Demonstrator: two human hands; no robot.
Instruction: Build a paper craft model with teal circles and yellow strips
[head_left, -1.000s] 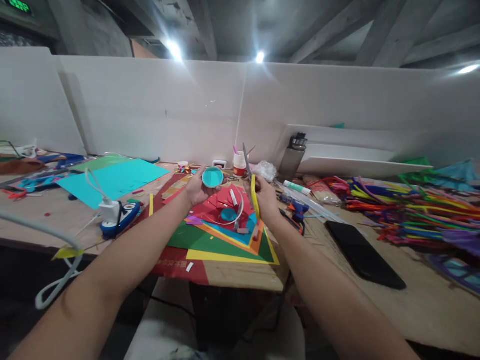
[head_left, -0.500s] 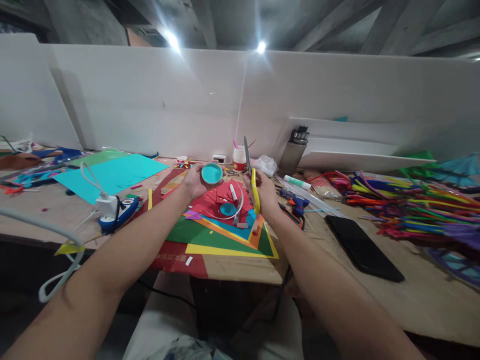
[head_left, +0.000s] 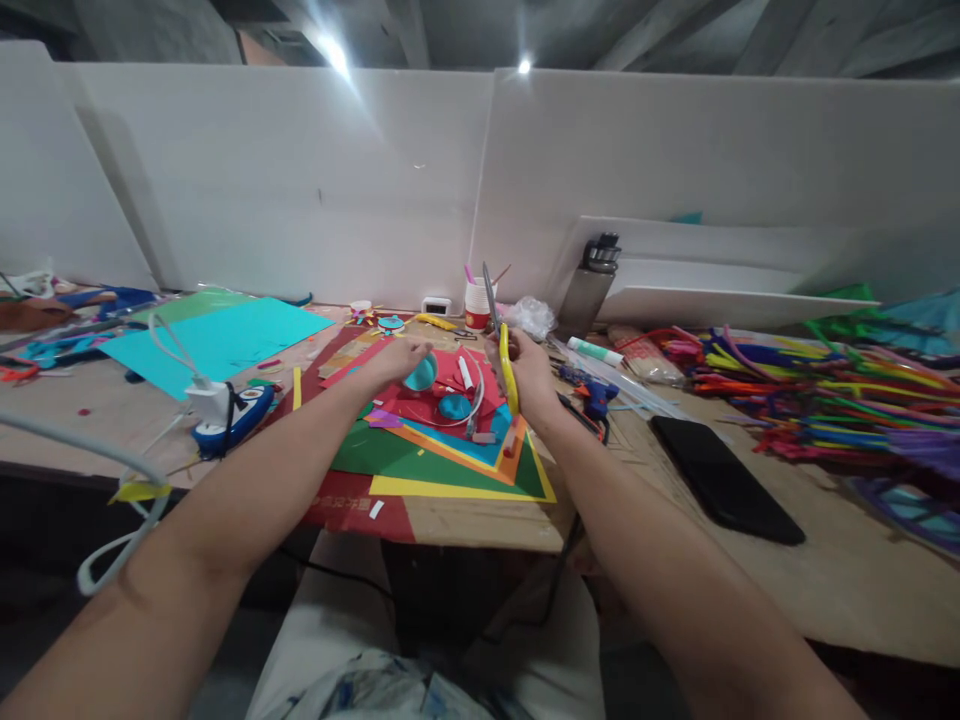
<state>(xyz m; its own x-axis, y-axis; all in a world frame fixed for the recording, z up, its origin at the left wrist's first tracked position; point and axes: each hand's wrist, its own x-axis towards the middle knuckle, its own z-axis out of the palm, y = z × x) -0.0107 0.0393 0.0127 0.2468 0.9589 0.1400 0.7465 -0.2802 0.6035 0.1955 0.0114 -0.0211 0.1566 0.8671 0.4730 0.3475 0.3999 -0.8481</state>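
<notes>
My right hand [head_left: 525, 372] is closed around yellow-handled scissors [head_left: 509, 375], whose grey blades point up and away from me. The fingers of my left hand [head_left: 403, 358] are closed at the upper left edge of a small round cup [head_left: 421, 374] with a turquoise inside. This cup is tilted, low over red paper [head_left: 409, 408]. A turquoise disc-like piece [head_left: 454, 406] lies on the same paper, just right of the cup. Beside it are a white marker-like stick [head_left: 466, 373] and a loop of clear white cable or tubing [head_left: 480, 400]. The fingertips of my left hand are partly hidden.
Coloured sheets [head_left: 442, 470] lie stacked before me. A paper cup [head_left: 477, 305], a grey bottle [head_left: 590, 285] and a glue stick [head_left: 595, 351] stand or lie behind. Right are a blue glue gun [head_left: 598, 398], a black phone [head_left: 724, 478] and pipe cleaners [head_left: 802, 400]; left, a boat-shaped power strip [head_left: 234, 420].
My left hand has turned over and lowered the cup, which faced me before and is now tilted near the red paper. The scissors stay upright in my right hand. The view has shifted slightly.
</notes>
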